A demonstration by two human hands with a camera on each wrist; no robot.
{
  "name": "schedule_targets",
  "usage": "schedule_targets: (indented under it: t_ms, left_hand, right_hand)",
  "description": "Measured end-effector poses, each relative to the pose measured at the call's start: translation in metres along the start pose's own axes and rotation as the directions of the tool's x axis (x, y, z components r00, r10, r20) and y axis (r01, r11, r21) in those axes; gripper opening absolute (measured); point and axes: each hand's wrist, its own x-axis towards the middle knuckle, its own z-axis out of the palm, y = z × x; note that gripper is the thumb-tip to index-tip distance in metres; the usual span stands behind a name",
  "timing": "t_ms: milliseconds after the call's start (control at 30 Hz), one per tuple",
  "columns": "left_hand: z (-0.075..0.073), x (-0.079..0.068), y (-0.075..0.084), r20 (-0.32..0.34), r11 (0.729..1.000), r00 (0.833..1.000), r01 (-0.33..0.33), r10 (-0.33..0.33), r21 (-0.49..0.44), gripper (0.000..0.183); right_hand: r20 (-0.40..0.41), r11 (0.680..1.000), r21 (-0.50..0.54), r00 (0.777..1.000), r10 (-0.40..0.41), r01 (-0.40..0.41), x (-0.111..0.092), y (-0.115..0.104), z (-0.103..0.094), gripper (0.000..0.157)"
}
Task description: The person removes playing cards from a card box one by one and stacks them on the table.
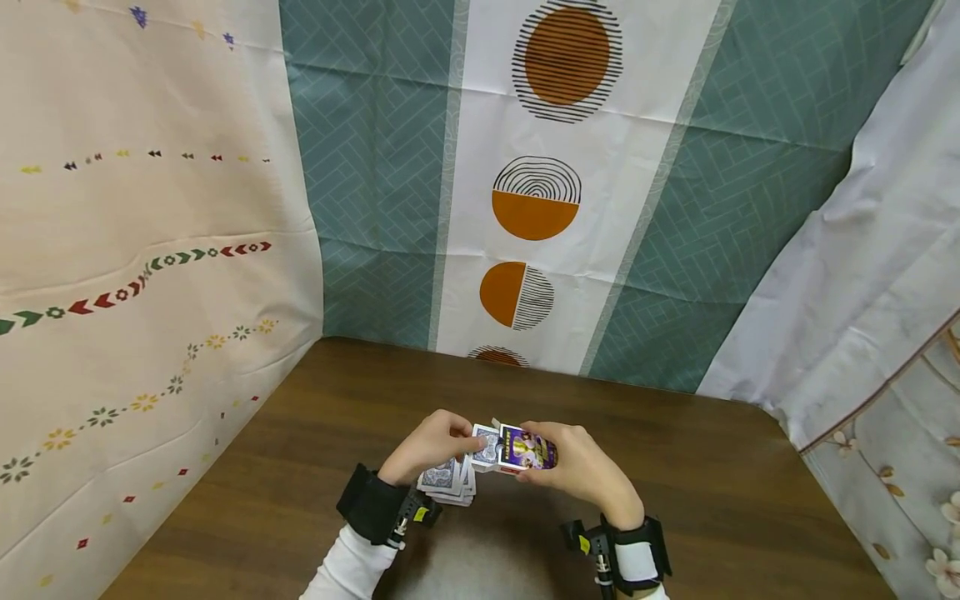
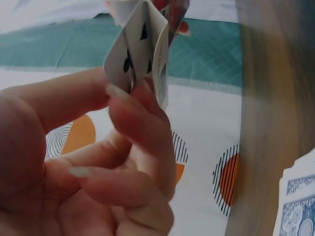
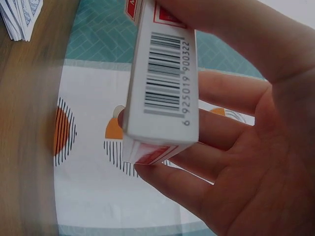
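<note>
My right hand (image 1: 581,462) grips a playing-card box (image 1: 528,450) between thumb and fingers; its purple face shows in the head view. In the right wrist view the white side of the box (image 3: 165,98) carries a barcode. From the box's left end sticks out a portion of playing cards (image 1: 486,447) with blue-patterned backs. My left hand (image 1: 431,446) pinches these cards at their outer end. The left wrist view shows the pinched cards (image 2: 129,54) slightly fanned, with black pips. Below the left hand a loose pile of cards (image 1: 447,481) lies on the table.
The brown wooden table (image 1: 360,400) reaches back to a green and white patterned cloth (image 1: 375,208). A cream cloth (image 1: 150,333) hangs at the left and a white one (image 1: 840,250) at the right. A black strap with a camera sits on each wrist.
</note>
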Motion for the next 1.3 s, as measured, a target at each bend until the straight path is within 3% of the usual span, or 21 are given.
schedule_targets:
  t_ms: [100, 333, 467, 667, 800, 867, 967, 1100, 1200, 1300]
  left_hand:
    - [0.001, 0.001, -0.001, 0.01, 0.999, 1.0, -0.001, 0.002, -0.046, 0.019]
    - [0.007, -0.001, -0.002, 0.142, 0.985, 0.989, -0.015, 0.039, -0.169, 0.023]
    - [0.004, -0.003, -0.003, 0.146, 0.985, 0.988, -0.033, 0.058, -0.172, 0.024]
    - [-0.021, -0.006, -0.014, 0.049, 0.989, 0.997, -0.055, 0.062, -0.14, 0.022]
    - [-0.04, -0.006, -0.025, -0.061, 0.984, 0.998, -0.013, 0.002, -0.18, 0.027]
    - [-0.045, -0.003, -0.033, -0.143, 0.977, 0.988, 0.02, -0.051, -0.214, 0.029]
    - [-0.049, 0.003, -0.045, -0.267, 0.97, 0.956, 0.053, -0.117, -0.236, 0.029]
    - [-0.05, 0.012, -0.061, -0.378, 0.978, 0.916, 0.063, -0.135, -0.198, 0.021]
    - [-0.047, 0.017, -0.071, -0.399, 0.989, 0.909, 0.073, -0.118, -0.127, 0.017]
    - [-0.042, 0.021, -0.078, -0.389, 0.995, 0.916, 0.1, -0.095, -0.007, 0.013]
  right_hand:
    - [-0.015, 1.0, -0.012, 1.0, -0.005, 0.005, -0.001, 0.003, -0.001, 0.061]
    - [-0.009, 1.0, 0.014, 1.0, 0.01, -0.01, -0.002, 0.004, 0.001, 0.061]
    - [-0.013, 0.999, 0.007, 0.999, 0.034, -0.034, -0.003, 0.004, 0.001, 0.061]
    - [-0.041, 1.0, -0.007, 0.999, 0.03, -0.03, -0.003, 0.007, -0.002, 0.061]
    - [-0.035, 0.999, -0.015, 0.999, 0.036, -0.037, -0.003, 0.01, -0.003, 0.062]
    - [-0.035, 0.999, -0.016, 0.999, 0.037, -0.038, -0.003, 0.011, -0.004, 0.062]
    - [-0.038, 0.999, -0.013, 0.999, 0.033, -0.033, -0.002, 0.012, -0.004, 0.062]
    - [-0.039, 1.0, -0.006, 0.999, 0.03, -0.03, -0.003, 0.012, -0.003, 0.061]
    - [-0.036, 0.999, -0.004, 0.999, 0.037, -0.038, -0.003, 0.012, -0.003, 0.062]
    - [-0.032, 0.999, 0.0, 0.998, 0.047, -0.047, -0.004, 0.012, -0.004, 0.062]
